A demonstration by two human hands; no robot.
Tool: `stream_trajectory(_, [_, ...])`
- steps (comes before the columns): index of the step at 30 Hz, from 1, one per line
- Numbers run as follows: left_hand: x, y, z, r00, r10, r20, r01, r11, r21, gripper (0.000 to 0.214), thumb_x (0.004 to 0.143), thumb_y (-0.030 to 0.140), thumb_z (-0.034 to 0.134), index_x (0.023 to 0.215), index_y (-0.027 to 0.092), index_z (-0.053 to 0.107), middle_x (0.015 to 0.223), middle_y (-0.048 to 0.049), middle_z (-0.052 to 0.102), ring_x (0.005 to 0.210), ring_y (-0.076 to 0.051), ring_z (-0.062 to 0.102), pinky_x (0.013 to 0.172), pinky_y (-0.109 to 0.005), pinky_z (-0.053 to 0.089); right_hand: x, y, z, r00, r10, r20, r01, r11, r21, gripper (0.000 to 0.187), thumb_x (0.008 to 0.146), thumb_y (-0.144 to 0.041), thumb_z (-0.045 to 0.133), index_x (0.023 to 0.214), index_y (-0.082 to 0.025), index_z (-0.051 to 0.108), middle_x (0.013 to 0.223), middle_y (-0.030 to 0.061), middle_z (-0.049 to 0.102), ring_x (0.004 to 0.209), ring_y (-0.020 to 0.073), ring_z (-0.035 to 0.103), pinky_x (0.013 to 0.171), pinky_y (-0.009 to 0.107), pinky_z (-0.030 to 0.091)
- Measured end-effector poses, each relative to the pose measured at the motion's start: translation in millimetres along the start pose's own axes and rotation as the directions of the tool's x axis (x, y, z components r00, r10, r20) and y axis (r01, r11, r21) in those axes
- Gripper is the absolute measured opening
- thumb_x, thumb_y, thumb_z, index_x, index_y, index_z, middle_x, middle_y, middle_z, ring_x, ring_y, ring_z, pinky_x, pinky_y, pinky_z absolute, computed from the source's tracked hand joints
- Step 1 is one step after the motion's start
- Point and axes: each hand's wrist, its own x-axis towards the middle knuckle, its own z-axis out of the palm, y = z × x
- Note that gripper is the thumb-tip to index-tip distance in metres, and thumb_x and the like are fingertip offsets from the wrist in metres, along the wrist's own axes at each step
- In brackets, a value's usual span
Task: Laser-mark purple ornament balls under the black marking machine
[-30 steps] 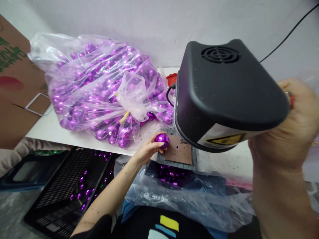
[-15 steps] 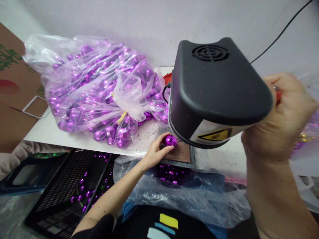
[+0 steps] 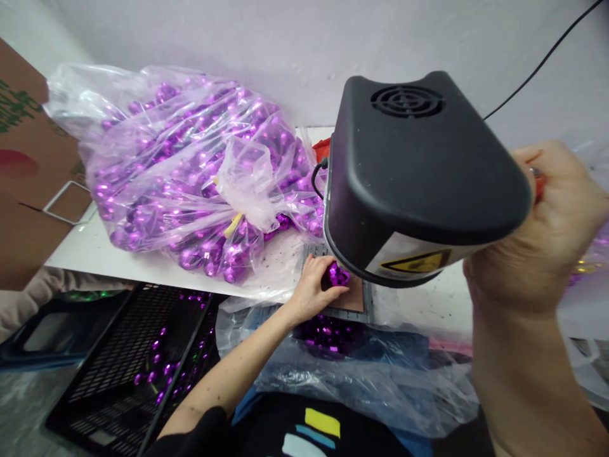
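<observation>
My left hand [image 3: 314,285] pinches a shiny purple faceted ball [image 3: 339,274] between thumb and fingers. It holds the ball over a brown pad [image 3: 353,299] on a grey base plate, below a black machine housing [image 3: 423,165] with a round vent and a yellow warning label. My right hand [image 3: 561,222] is closed around a handle at the housing's right side; only a bit of red [image 3: 540,187] shows beside the fingers. In front of the base plate, more purple faceted balls [image 3: 328,333] lie in a clear plastic bag at my lap.
A large tied clear bag of purple balls [image 3: 190,171] fills the left of the white table [image 3: 85,254]. Below it stands a black crate [image 3: 109,368] with small purple balls. A cardboard box [image 3: 28,158] is far left, near another person's sleeve [image 3: 28,304]. A cable [image 3: 542,63] runs along the wall.
My left hand has moved slightly right with the purple ball, further under the housing's edge, and the ball has turned. My right hand keeps its grip with little change.
</observation>
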Motion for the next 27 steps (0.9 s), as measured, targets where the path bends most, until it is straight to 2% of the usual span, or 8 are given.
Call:
stream_trajectory(7, [3,2,-7.1,0.999,-0.016,0.047,0.015,1.0,0.012,0.053,0.084,0.047,0.075,0.128,0.021,0.062,0.13,-0.0121,0.065,0.128,-0.032,0.056,0.118,-0.057,0.035,-3,-5,-2,1.0,0.02,0.009,-0.02,0.999,-0.05,0.048,0.088,-0.054,0.059,0.081,-0.007,0.059,0.071,0.0001,0.046,0.071,-0.0024,0.045,0.063,0.01,0.033])
stream_trajectory(11, [0,1,-5.0,0.998,0.005,0.065,-0.006,1.0,0.028,0.058,0.084,0.053,0.072,0.13,0.021,0.058,0.13,-0.0126,0.065,0.127,-0.032,0.057,0.121,-0.059,0.028,-2,-4,-3,1.0,-0.021,0.002,0.021,0.996,-0.083,0.043,0.091,-0.048,0.057,0.079,-0.006,0.057,0.07,-0.0005,0.046,0.071,-0.0035,0.044,0.063,0.01,0.032])
stream_trajectory(14, [-2,4,-1.4,0.997,0.025,0.077,-0.03,0.998,0.062,0.05,0.088,0.05,0.068,0.127,0.02,0.059,0.13,-0.0138,0.065,0.128,-0.032,0.056,0.123,-0.059,0.021,-2,0,-5,0.997,-0.074,-0.017,0.072,0.993,-0.095,0.041,0.09,-0.045,0.06,0.077,-0.006,0.058,0.069,-0.0004,0.045,0.07,-0.0031,0.043,0.061,0.011,0.029])
stream_trajectory(19, [-3,11,-0.8,0.994,0.01,0.107,-0.021,0.994,0.105,0.039,0.092,0.048,0.062,0.119,0.02,0.062,0.126,-0.0129,0.067,0.126,-0.031,0.058,0.124,-0.06,0.017,-3,-1,-6,1.0,-0.005,0.02,0.007,0.994,-0.108,0.036,0.091,-0.042,0.056,0.08,-0.008,0.058,0.069,-0.0028,0.047,0.066,-0.0041,0.042,0.061,0.013,0.028])
stream_trajectory(23, [-2,16,-3.1,0.993,-0.007,0.121,-0.012,0.988,0.154,0.043,0.094,0.049,0.058,0.125,0.02,0.061,0.129,-0.0131,0.066,0.129,-0.031,0.056,0.125,-0.06,0.014,-3,-4,-5,0.999,-0.039,0.026,0.041,0.996,-0.085,0.032,0.092,-0.037,0.057,0.08,-0.007,0.057,0.07,-0.0019,0.047,0.07,-0.0039,0.043,0.065,0.013,0.031])
stream_trajectory(27, [-2,19,-4.2,0.992,-0.015,0.127,-0.011,0.979,0.204,0.043,0.094,0.048,0.057,0.128,0.022,0.06,0.125,-0.011,0.068,0.127,-0.032,0.057,0.125,-0.06,0.011,-4,-4,-5,0.998,-0.061,0.036,0.064,0.993,-0.1,0.038,0.094,-0.043,0.054,0.082,-0.008,0.058,0.07,-0.001,0.047,0.071,-0.0031,0.044,0.065,0.013,0.031])
